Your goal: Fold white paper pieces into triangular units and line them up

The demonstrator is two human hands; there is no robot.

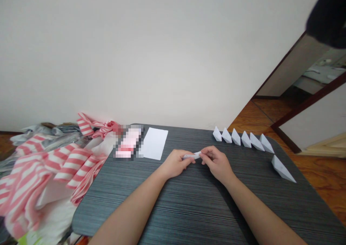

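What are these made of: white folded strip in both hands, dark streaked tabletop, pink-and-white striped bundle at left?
White folded strip: probably matte paper; thin, flat-sided.
Dark streaked tabletop: perhaps wood-grain laminate, low sheen; fine parallel lines.
Pink-and-white striped bundle: likely soft matte fabric; loose, rounded folds.

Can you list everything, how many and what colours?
Held folded paper: one, white, between both hands
Row of paper shapes: six, white, table's far right
Lone paper shape: one, white, nearer than the row
Flat paper: one sheet or stack, white, left of hands
Pixelated item: one, mostly pink, beside flat paper
Table: one, dark, under hands
Striped cloth: count unclear, pink-and-white, heaped left of table
Other fabrics: count unclear, mixed, same heap
Wall: one, pale, behind table
Floor: one, brown, right side
Doorframe: one, dark brown, right side
Dark shape: one, black, top right
Left hand: one, bare, paper's left end
Right hand: one, bare, paper's right end
Forearms: two, bare, bottom edge
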